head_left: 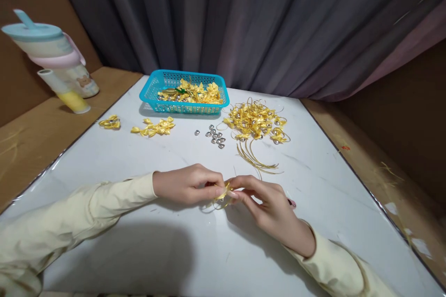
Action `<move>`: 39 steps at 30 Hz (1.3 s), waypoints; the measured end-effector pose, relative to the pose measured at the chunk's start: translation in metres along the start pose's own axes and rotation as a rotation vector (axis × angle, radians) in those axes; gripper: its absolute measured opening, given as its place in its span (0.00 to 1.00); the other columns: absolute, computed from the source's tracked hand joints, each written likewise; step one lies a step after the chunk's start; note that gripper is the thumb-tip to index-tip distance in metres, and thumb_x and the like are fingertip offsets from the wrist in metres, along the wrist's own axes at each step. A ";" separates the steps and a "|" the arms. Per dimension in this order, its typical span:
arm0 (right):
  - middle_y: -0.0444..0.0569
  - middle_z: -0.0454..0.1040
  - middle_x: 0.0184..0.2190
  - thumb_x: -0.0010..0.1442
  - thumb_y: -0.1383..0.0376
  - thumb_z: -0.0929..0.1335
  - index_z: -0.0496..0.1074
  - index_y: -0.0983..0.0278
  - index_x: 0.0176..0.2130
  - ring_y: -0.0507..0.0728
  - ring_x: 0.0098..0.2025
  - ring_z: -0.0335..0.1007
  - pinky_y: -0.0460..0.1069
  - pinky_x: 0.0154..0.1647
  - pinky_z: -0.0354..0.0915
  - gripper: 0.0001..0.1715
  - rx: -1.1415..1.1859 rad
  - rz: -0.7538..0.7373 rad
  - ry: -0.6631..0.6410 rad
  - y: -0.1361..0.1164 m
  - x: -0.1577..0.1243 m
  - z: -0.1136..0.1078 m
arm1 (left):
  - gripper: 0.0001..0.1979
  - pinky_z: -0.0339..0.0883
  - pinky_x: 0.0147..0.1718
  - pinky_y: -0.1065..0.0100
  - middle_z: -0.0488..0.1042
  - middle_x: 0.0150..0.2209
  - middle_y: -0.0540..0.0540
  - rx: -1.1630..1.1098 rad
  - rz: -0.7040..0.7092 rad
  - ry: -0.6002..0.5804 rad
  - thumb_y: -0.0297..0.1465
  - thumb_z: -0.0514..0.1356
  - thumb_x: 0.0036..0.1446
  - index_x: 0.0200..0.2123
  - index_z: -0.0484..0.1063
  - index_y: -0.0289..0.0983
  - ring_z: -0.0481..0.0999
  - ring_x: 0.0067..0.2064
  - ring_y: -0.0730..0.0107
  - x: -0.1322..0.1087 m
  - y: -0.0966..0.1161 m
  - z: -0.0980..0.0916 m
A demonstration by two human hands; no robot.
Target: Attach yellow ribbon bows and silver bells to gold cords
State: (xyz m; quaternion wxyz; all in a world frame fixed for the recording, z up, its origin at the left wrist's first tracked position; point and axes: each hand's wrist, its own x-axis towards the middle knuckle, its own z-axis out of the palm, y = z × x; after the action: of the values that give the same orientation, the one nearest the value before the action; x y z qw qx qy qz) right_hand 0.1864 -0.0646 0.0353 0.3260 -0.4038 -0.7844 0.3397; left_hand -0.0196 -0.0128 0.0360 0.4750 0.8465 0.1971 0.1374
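My left hand (190, 185) and my right hand (268, 206) meet low over the white table (139, 246), both pinched on one small yellow ribbon bow (224, 192) with a thin gold loop hanging under it. The fingers of both hands are closed round the bow, so most of it is hidden. Beyond the hands lie loose gold cord strands (256, 158), a cluster of small silver beads (216, 136), and a heap of yellow bows with beads and gold loops (256, 123).
A turquoise plastic basket (151, 90) of yellow bows stands at the back. Two small groups of yellow bows (155, 127) (110, 122) lie at the left. A pastel cup with straw (57, 62) stands on the cardboard at far left. A grey curtain hangs behind.
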 end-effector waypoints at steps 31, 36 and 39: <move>0.47 0.69 0.30 0.56 0.54 0.68 0.66 0.64 0.31 0.56 0.35 0.60 0.50 0.38 0.56 0.16 -0.369 -0.047 -0.199 0.016 0.009 0.008 | 0.19 0.53 0.27 0.72 0.66 0.21 0.50 0.651 0.016 0.300 0.36 0.46 0.64 0.23 0.64 0.35 0.65 0.25 0.73 0.003 -0.045 0.008; 0.45 0.66 0.27 0.61 0.66 0.63 0.62 0.64 0.28 0.54 0.34 0.59 0.50 0.39 0.54 0.09 -0.349 -0.014 -0.294 0.021 0.007 0.007 | 0.19 0.53 0.27 0.70 0.66 0.22 0.49 0.812 0.030 0.317 0.36 0.44 0.65 0.24 0.64 0.35 0.65 0.26 0.72 0.001 -0.049 0.008; 0.44 0.65 0.24 0.59 0.64 0.63 0.60 0.64 0.25 0.53 0.30 0.58 0.49 0.36 0.55 0.12 -0.249 0.093 -0.121 0.030 0.011 -0.001 | 0.17 0.55 0.29 0.70 0.68 0.25 0.48 0.805 0.061 0.322 0.33 0.44 0.64 0.27 0.66 0.35 0.65 0.28 0.71 0.000 -0.048 0.005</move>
State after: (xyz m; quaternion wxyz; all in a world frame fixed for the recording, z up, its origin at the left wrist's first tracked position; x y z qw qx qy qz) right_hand 0.1943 -0.0419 0.0146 0.2093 -0.4560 -0.8191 0.2782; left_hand -0.0274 0.0060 -0.0079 0.0659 0.9376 0.2812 0.1938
